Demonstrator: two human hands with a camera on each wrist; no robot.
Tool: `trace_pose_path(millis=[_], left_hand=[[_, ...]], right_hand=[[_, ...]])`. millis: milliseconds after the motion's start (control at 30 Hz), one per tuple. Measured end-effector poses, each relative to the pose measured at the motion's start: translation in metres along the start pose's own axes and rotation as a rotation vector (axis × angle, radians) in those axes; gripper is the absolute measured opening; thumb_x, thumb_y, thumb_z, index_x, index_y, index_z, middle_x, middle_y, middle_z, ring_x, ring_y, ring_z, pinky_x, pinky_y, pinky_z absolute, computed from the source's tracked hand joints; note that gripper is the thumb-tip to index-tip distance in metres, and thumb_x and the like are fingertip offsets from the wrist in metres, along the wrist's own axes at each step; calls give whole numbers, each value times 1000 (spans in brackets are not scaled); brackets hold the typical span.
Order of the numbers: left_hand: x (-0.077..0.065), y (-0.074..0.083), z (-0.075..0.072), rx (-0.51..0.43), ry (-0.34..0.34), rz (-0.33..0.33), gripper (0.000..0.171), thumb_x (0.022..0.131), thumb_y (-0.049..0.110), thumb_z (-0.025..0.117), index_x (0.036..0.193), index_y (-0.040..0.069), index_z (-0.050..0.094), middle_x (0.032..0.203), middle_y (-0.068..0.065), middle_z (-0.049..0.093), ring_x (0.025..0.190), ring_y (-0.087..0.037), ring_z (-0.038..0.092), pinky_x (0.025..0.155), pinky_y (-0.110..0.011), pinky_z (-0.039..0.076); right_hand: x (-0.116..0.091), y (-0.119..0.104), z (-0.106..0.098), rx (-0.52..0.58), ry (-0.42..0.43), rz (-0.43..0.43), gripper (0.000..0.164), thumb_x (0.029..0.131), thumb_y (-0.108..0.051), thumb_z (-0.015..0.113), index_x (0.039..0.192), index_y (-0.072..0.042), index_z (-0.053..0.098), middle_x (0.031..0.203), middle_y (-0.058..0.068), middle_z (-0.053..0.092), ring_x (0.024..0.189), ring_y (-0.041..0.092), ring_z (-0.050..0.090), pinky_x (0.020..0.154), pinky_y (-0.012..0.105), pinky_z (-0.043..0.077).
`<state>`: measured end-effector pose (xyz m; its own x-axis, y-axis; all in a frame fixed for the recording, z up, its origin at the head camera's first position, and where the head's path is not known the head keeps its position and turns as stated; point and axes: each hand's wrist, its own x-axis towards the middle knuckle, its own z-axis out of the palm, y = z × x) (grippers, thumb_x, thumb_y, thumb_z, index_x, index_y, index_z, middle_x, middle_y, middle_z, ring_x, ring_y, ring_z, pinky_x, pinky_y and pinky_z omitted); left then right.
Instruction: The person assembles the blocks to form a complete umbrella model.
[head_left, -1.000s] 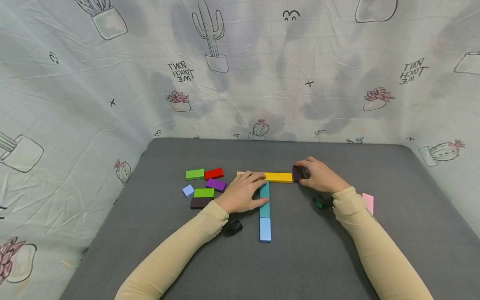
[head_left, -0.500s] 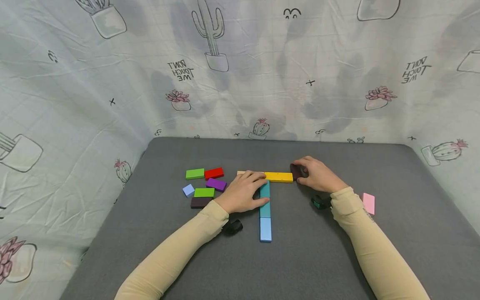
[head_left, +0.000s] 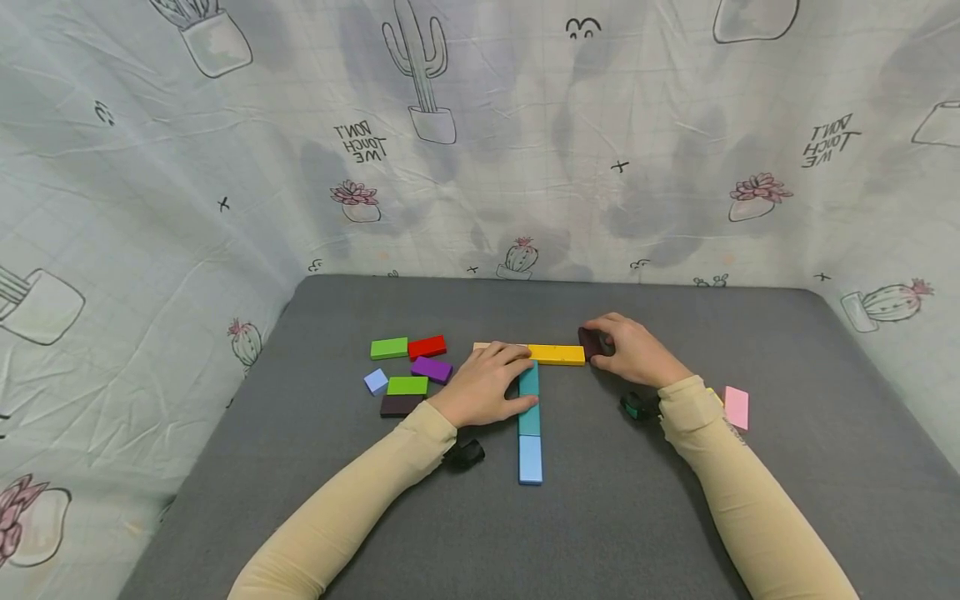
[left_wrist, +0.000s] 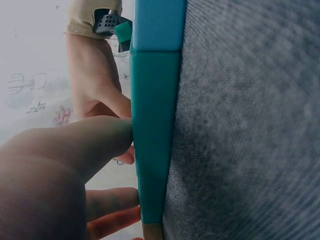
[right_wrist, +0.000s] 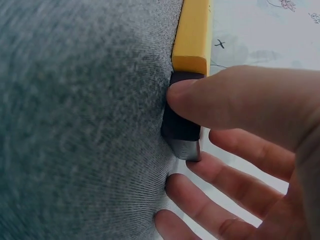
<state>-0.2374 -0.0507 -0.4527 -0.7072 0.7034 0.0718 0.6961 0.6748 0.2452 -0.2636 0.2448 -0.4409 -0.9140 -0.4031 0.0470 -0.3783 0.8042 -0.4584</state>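
Fingers and thumb of my right hand (head_left: 637, 350) pinch a dark wooden block (head_left: 588, 342). In the right wrist view this dark block (right_wrist: 182, 122) lies end-on against the yellow block (right_wrist: 192, 35). My left hand (head_left: 491, 387) rests over the junction of the blocks. It covers most of a peach block (head_left: 482, 345), which lines up with the yellow one. Below that row runs a teal stretch (head_left: 529, 421), ending in a light blue block (head_left: 530, 460). In the left wrist view my thumb touches the teal face (left_wrist: 155, 110), with loosely extended fingers farther along it.
Left of the row lie green (head_left: 390, 348), red (head_left: 427, 347), purple (head_left: 432, 370) and dark blocks (head_left: 401, 406), plus a small light blue piece (head_left: 377, 382). A pink block (head_left: 737, 408) and a partly hidden yellow piece (head_left: 715, 397) lie beside my right sleeve.
My right hand has moved slightly left with the dark block, closing the gap to the yellow block. The left hand has stayed in place.
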Motion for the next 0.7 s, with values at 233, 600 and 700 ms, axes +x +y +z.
trace_pose_path(millis=[233,600,700], left_hand=[[1,-1,2,4,3,2,62,101,54,61,148,14,59,156,-4,50,140,-25,46,117,-50,39],[0,-1,2,8,9,4,62,101,54,62,148,14,60,156,-4,51,140,-25,46,117,-51,39],[0,-1,2,10,14,7,62,101,54,62,147,14,60,156,-4,51,140,-25,46,117,-51,39]], right_hand=[[1,0,1,-6,0,-12,56,90,-5,76,143,3,58,141,25,58,111,40,65,93,56,55],[0,2,3,-12,19,-6,55,90,-7,77,141,3,60,136,23,59,109,37,64,92,54,56],[1,2,3,-12,18,-4,55,90,-8,77,142,3,60,136,23,59,109,37,64,91,54,55]])
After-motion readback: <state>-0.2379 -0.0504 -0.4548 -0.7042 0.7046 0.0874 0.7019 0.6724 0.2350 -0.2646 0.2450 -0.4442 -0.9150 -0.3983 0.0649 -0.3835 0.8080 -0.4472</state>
